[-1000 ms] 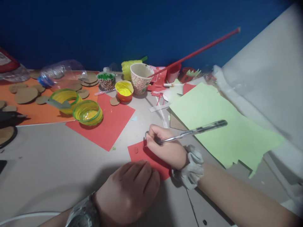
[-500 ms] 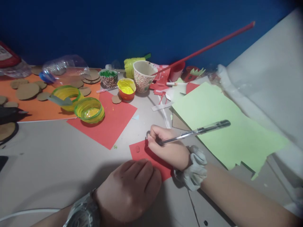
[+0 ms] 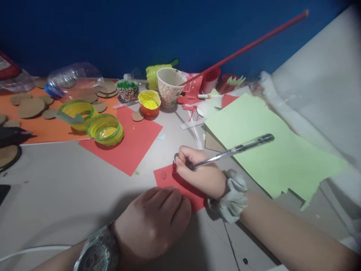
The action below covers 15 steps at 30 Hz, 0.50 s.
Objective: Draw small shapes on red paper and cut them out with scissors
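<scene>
A pen (image 3: 239, 149) with a clear barrel and dark cap end is pinched in my right hand (image 3: 200, 169). Its tip is hidden behind my fingers, over a small piece of red paper (image 3: 194, 195). One small oval (image 3: 164, 175) is drawn near that paper's upper left corner, and a second mark beside it is partly covered by my fingers. My left hand (image 3: 155, 222) lies closed, knuckles up, on the lower edge of the paper, holding it against the table; its fingertips are out of sight.
Left of my hands lie a larger red sheet (image 3: 141, 131) and two yellow-green plastic rings or cups (image 3: 105, 130). Cardboard discs (image 3: 31, 108) and a clear bottle (image 3: 76, 79) rest on orange paper. Behind stand paint cups (image 3: 149, 105) and a patterned cup (image 3: 170, 90) holding a long red stick. Green paper (image 3: 270, 143) lies right.
The whole view has shifted slightly, with objects sitting a little higher in the picture. The pen leans at a slightly different angle; both hands stay at the red paper.
</scene>
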Each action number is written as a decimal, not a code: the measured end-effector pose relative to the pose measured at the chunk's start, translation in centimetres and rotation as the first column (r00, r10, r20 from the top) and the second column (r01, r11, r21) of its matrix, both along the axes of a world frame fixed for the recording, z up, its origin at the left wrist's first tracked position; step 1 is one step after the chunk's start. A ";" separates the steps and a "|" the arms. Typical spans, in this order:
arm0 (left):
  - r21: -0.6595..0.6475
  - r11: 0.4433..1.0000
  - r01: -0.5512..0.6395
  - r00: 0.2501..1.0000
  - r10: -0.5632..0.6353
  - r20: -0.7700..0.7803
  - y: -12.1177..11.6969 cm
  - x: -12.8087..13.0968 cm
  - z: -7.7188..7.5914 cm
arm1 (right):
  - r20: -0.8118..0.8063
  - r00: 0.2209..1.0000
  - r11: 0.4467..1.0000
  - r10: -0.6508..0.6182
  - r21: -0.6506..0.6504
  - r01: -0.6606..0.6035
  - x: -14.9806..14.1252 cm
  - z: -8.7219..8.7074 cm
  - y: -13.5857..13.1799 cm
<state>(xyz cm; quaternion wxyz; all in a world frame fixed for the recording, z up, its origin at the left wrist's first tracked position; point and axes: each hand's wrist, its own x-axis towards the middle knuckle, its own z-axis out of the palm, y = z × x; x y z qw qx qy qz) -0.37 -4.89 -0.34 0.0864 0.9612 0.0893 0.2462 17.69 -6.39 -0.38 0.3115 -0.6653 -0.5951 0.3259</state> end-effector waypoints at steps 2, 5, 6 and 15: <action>-0.003 1.000 -0.003 1.000 0.003 0.006 0.0 0.1 0.1 | -0.005 1.000 1.000 -0.013 0.009 0.013 0.0 0.0 0.0; 0.000 1.000 -0.008 1.000 0.008 0.014 0.1 0.2 0.2 | 0.003 1.000 1.000 -0.011 0.015 0.011 0.0 0.0 0.0; -0.002 1.000 -0.007 1.000 0.007 0.010 0.1 0.2 0.2 | 0.008 1.000 1.000 -0.012 0.018 0.012 -0.1 0.1 0.1; -0.008 1.000 -0.010 1.000 0.010 0.022 0.1 0.3 0.4 | 0.008 1.000 1.000 -0.020 0.009 0.020 -0.2 0.3 0.1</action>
